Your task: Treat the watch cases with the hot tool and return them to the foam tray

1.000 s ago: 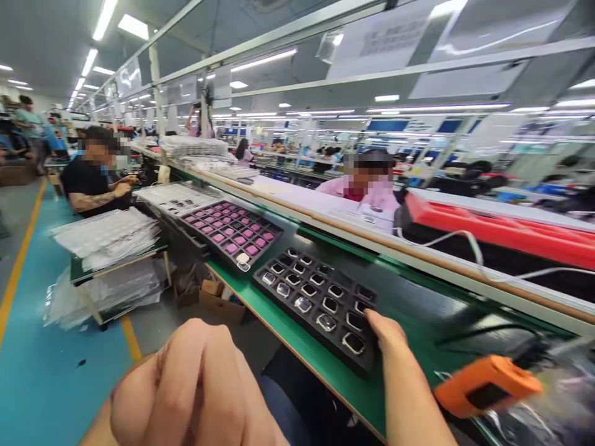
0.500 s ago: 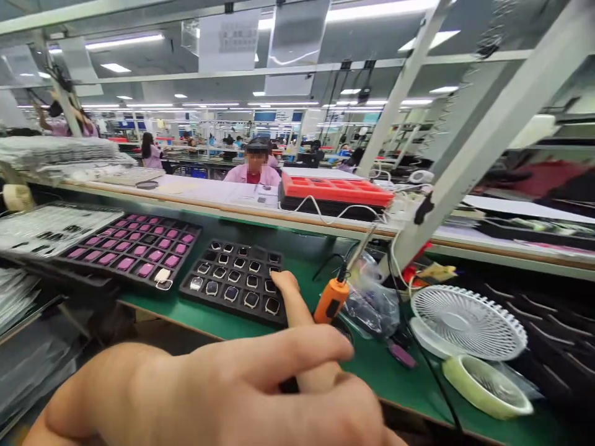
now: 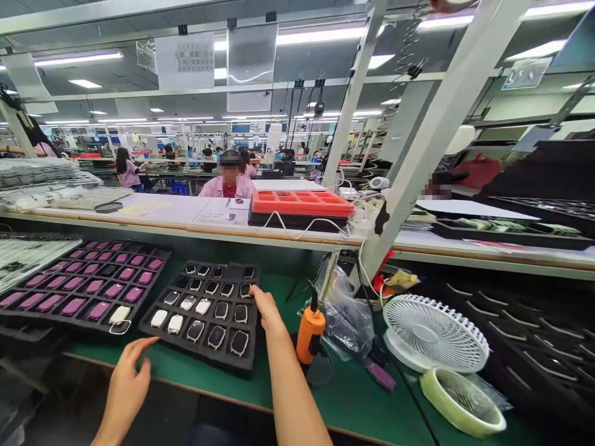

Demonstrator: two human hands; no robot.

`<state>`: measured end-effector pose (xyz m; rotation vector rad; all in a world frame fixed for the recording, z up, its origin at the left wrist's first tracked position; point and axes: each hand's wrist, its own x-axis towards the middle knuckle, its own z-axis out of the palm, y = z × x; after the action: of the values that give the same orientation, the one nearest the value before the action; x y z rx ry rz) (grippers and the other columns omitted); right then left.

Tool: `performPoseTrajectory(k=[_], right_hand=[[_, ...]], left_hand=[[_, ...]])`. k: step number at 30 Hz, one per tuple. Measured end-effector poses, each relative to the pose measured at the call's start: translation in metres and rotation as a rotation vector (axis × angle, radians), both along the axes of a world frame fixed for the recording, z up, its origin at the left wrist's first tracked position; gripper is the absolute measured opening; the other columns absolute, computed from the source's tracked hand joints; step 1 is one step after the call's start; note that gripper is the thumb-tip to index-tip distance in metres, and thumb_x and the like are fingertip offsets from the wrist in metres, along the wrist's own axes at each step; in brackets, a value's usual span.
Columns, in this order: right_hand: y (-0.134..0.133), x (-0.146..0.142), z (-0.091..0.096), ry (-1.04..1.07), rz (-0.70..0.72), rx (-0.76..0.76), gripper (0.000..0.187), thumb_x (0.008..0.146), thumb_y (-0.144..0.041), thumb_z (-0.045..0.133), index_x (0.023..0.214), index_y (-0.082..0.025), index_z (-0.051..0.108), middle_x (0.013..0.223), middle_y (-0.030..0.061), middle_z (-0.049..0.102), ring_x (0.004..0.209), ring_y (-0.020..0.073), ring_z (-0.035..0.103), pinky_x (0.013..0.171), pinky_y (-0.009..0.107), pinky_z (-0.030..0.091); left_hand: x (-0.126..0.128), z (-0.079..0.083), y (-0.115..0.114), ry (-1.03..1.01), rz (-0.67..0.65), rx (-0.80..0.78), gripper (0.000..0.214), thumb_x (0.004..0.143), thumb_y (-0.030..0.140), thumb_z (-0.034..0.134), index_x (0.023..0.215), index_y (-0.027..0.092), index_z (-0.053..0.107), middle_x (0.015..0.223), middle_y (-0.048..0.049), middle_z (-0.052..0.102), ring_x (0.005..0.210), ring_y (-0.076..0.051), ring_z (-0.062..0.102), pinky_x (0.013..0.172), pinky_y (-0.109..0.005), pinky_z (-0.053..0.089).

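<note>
A black tray [image 3: 158, 331] of small watch-case parts lies on the green bench in front of me. My right hand [image 3: 266, 310] rests on its right edge, fingers bent against the rim. My left hand [image 3: 129, 378] hovers at the bench's front edge just left of the tray's near corner, fingers loosely apart and holding nothing. A second black tray [image 3: 160, 254] with purple parts sits further left, with one white part [image 3: 119, 314] at its near corner.
An orange-handled tool [image 3: 310, 334] stands right of my right hand beside a clear plastic bag [image 3: 346, 322]. A white fan [image 3: 434, 334] and a tape roll [image 3: 460, 402] lie to the right. A slanted white post [image 3: 418, 161] rises from the bench. A person sits opposite, behind a red tray [image 3: 302, 203].
The view has swung right and settled on the bench. My left hand dropped from close to the camera down to the bench edge. My right hand stays on the tray's right edge.
</note>
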<state>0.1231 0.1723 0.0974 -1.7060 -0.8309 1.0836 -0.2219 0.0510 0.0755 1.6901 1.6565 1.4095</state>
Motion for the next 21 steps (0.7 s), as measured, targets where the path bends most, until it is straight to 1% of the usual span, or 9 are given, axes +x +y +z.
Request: performPoseTrajectory(k=[1, 3, 5, 7, 9, 11, 16, 19, 21], right_hand=[[-0.004, -0.003, -0.002, 0.068, 0.001, 0.019, 0.042, 0.097, -0.047, 0.067, 0.129, -0.019, 0.064, 0.131, 0.0081, 0.067, 0.114, 0.0232, 0.068, 0.096, 0.045, 0.062], [-0.013, -0.012, -0.007, 0.192, 0.02, 0.042, 0.043, 0.097, -0.046, 0.067, 0.13, -0.019, 0.063, 0.132, 0.0086, 0.067, 0.114, 0.0229, 0.068, 0.096, 0.046, 0.062], [-0.024, -0.023, -0.011, 0.307, 0.041, 0.055, 0.043, 0.097, -0.046, 0.067, 0.131, -0.019, 0.062, 0.132, 0.0092, 0.066, 0.114, 0.0223, 0.068, 0.096, 0.046, 0.062], [-0.036, -0.031, -0.012, 0.409, 0.045, 0.065, 0.044, 0.097, -0.045, 0.067, 0.132, -0.019, 0.061, 0.132, 0.0092, 0.066, 0.113, 0.022, 0.068, 0.095, 0.045, 0.062], [-0.051, -0.033, -0.01, 0.492, 0.026, 0.076, 0.044, 0.098, -0.043, 0.067, 0.133, -0.019, 0.06, 0.131, 0.0091, 0.066, 0.111, 0.0217, 0.068, 0.094, 0.044, 0.063], [-0.069, -0.03, -0.004, 0.549, -0.003, 0.101, 0.044, 0.098, -0.042, 0.067, 0.134, -0.02, 0.06, 0.131, 0.009, 0.067, 0.111, 0.0214, 0.069, 0.093, 0.044, 0.063], [-0.11, -0.015, 0.015, 0.607, -0.034, 0.187, 0.048, 0.096, -0.036, 0.071, 0.139, -0.021, 0.057, 0.131, 0.0089, 0.068, 0.11, 0.0215, 0.071, 0.094, 0.044, 0.064], [-0.127, -0.007, 0.017, 0.608, -0.047, 0.175, 0.064, 0.093, -0.036, 0.074, 0.149, -0.023, 0.048, 0.129, 0.009, 0.072, 0.107, 0.0226, 0.074, 0.095, 0.046, 0.065], [-0.135, -0.002, 0.013, 0.595, -0.041, 0.158, 0.086, 0.083, -0.047, 0.081, 0.155, -0.027, 0.04, 0.12, 0.0071, 0.077, 0.102, 0.0269, 0.078, 0.091, 0.048, 0.067]], left_hand=[[-0.006, -0.013, 0.004, -0.03, 0.075, -0.052, 0.03, 0.092, 0.043, 0.065, 0.107, 0.019, 0.074, 0.108, -0.0101, 0.07, 0.094, -0.026, 0.068, 0.079, -0.04, 0.059], [-0.016, -0.032, 0.01, -0.096, 0.178, -0.15, 0.034, 0.095, 0.043, 0.068, 0.116, 0.016, 0.068, 0.113, -0.0084, 0.068, 0.1, -0.022, 0.067, 0.092, -0.044, 0.058], [-0.023, -0.043, 0.016, -0.172, 0.22, -0.222, 0.038, 0.099, 0.043, 0.067, 0.127, 0.016, 0.064, 0.125, -0.0089, 0.067, 0.112, -0.022, 0.066, 0.1, -0.047, 0.057], [-0.028, -0.046, 0.024, -0.265, 0.248, -0.278, 0.041, 0.1, 0.042, 0.067, 0.132, 0.017, 0.062, 0.133, -0.01, 0.065, 0.118, -0.024, 0.065, 0.102, -0.048, 0.057], [-0.03, -0.043, 0.03, -0.373, 0.271, -0.324, 0.042, 0.1, 0.041, 0.067, 0.134, 0.017, 0.062, 0.136, -0.0107, 0.063, 0.119, -0.024, 0.065, 0.102, -0.048, 0.058], [-0.03, -0.035, 0.028, -0.488, 0.272, -0.363, 0.042, 0.1, 0.039, 0.068, 0.135, 0.018, 0.061, 0.137, -0.0109, 0.062, 0.118, -0.024, 0.065, 0.1, -0.047, 0.06], [-0.027, -0.013, -0.002, -0.765, 0.254, -0.459, 0.046, 0.099, 0.032, 0.069, 0.14, 0.019, 0.056, 0.134, -0.0106, 0.064, 0.11, -0.022, 0.069, 0.091, -0.043, 0.064], [-0.027, -0.006, -0.023, -0.921, 0.294, -0.516, 0.051, 0.095, 0.027, 0.072, 0.142, 0.021, 0.052, 0.124, -0.0104, 0.068, 0.097, -0.023, 0.074, 0.085, -0.046, 0.065], [-0.026, -0.004, -0.032, -1.021, 0.279, -0.554, 0.051, 0.092, 0.031, 0.075, 0.138, 0.021, 0.055, 0.117, -0.0112, 0.071, 0.091, -0.026, 0.076, 0.083, -0.047, 0.065]])
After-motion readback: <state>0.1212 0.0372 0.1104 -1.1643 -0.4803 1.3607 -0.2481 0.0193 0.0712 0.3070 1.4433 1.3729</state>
